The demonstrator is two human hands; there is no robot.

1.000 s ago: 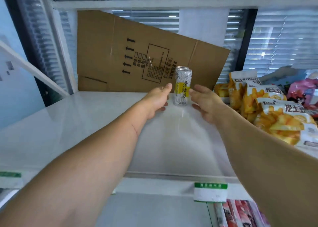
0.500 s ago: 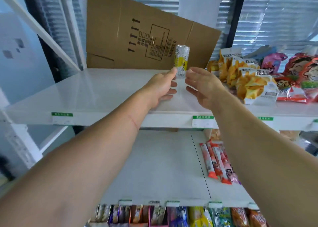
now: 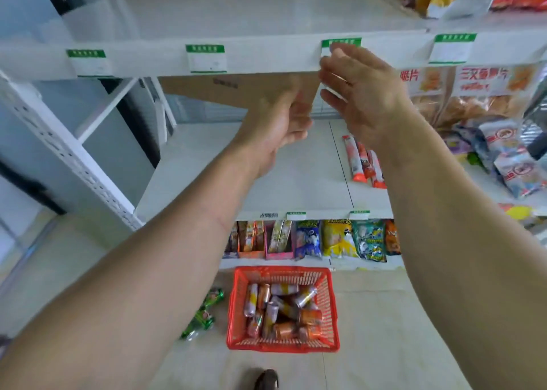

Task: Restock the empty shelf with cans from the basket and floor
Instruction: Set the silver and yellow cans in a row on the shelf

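Both hands are raised in the middle of the frame with nothing in them. The left hand [image 3: 278, 126] has loosely relaxed fingers, blurred at the tips; the right hand [image 3: 359, 94] has its fingers spread fairly wide, in front of the edge of the upper shelf [image 3: 207, 8], which runs across the top of the frame.

Judging by what shows, the restocking is barely begun. The visible stretch of that shelf is bare, apart from something small cut off at the very top edge that cannot be made out. Nearly all the stock is waiting below: the red basket [image 3: 331, 298] at the bottom centre sits on the floor [image 3: 384, 330], piled with cans [image 3: 284, 309]. These lie on their sides in a jumble, long axes pointing different ways, several slanting toward the upper right of the frame. Just left of the basket, the green cans [image 3: 204, 315] lie on the floor, also on their sides, forming a line that slants from lower left to upper right.
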